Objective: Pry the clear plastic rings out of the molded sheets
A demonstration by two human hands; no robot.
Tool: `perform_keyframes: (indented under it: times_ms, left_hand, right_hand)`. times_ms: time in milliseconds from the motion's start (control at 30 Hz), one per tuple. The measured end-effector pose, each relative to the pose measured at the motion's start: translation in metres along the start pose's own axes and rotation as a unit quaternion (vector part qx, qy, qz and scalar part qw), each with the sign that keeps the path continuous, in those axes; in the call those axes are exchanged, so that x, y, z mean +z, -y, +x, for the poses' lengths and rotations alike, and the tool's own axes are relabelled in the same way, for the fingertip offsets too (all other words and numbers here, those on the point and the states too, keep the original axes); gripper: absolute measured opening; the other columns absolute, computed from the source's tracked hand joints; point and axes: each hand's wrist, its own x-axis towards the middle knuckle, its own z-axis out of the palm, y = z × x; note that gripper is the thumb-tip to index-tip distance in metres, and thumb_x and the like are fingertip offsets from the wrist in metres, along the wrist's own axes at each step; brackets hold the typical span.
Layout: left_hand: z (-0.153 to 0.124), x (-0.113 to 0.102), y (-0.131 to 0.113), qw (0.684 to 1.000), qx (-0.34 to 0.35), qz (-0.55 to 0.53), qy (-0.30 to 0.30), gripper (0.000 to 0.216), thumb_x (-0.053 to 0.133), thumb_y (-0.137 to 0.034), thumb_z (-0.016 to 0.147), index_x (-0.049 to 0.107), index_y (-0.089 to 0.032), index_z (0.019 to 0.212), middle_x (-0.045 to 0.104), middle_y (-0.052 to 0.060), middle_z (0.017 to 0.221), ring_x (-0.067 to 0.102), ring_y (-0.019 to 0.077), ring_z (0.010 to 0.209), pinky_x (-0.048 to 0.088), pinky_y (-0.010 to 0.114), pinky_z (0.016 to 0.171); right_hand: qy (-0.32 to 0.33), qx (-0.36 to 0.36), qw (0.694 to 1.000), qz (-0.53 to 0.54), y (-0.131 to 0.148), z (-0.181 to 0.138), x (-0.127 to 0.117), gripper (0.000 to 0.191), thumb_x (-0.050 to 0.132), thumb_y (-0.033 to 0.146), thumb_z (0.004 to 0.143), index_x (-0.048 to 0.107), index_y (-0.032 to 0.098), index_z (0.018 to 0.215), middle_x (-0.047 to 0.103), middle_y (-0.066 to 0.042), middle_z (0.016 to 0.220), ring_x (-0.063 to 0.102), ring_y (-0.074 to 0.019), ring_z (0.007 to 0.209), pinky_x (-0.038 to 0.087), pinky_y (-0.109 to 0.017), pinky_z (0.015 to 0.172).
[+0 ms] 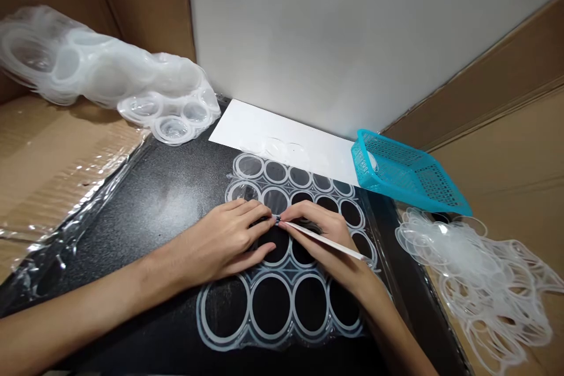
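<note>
A clear plastic sheet (269, 338) with rows of round, white-edged cut-outs lies on the black tabletop. My left hand (240, 238) rests across its left middle, fingers stretched out and thumb apart, the fingertips pressing on the sheet. My right hand (328, 235) is closed around a slim, flat white tool (328, 241), with the shaft slanting down to the right. The tool's small dark tip meets the sheet right beside my left fingertips. Its exact kind is not clear, and my hands hide the part of the sheet under them.
Behind the sheet lies a white board (282, 129) with faint clear rings on it. At the right stands a blue plastic basket (414, 179), with a heap of clear ring scraps (480, 270) below it. A bundle of ring sheets (114, 76) rests on cardboard (53, 153) at left.
</note>
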Motion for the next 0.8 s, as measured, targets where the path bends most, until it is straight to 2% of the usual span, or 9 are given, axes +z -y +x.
perform_keyframes:
  times_ms: [267,567,700,800]
  left_hand:
    - [0.000,0.002,0.000,1.000,0.005,0.013,-0.006,0.038,0.048,-0.035,0.111,0.068,-0.010,0.131,0.072,0.013,0.115,0.071,0.0298,0.108,0.060,0.046,0.094]
    - [0.001,0.001,0.000,1.000,0.010,0.009,-0.005,0.037,0.047,-0.034,0.111,0.068,-0.009,0.128,0.073,0.013,0.114,0.072,0.0293,0.102,0.062,0.046,0.088]
    - [0.000,0.004,-0.001,1.000,0.013,0.015,-0.016,0.036,0.046,-0.034,0.112,0.068,-0.009,0.127,0.074,0.014,0.118,0.072,0.0295,0.106,0.061,0.045,0.091]
    - [-0.001,0.007,-0.001,1.000,0.009,0.017,-0.025,0.036,0.047,-0.033,0.111,0.068,-0.009,0.128,0.073,0.015,0.121,0.072,0.0294,0.109,0.061,0.044,0.092]
  right_hand:
    - [0.004,0.015,1.000,0.007,0.005,0.002,0.001,0.008,0.066,0.024,0.105,0.072,0.025,0.100,0.073,0.002,0.101,0.069,-0.0159,0.096,0.051,-0.028,0.088]
    - [0.009,0.022,1.000,-0.002,0.004,0.005,0.002,0.008,0.066,0.022,0.104,0.071,0.024,0.098,0.074,0.000,0.100,0.070,-0.0183,0.094,0.052,-0.030,0.087]
    - [0.016,0.010,0.999,-0.036,0.010,0.005,0.002,0.009,0.063,0.022,0.105,0.072,0.024,0.104,0.074,-0.005,0.115,0.071,-0.0216,0.106,0.053,-0.033,0.094]
    - [0.012,-0.002,0.998,-0.069,0.011,0.002,0.004,0.015,0.060,0.024,0.108,0.070,0.024,0.118,0.073,-0.007,0.124,0.070,-0.0228,0.114,0.053,-0.036,0.101]
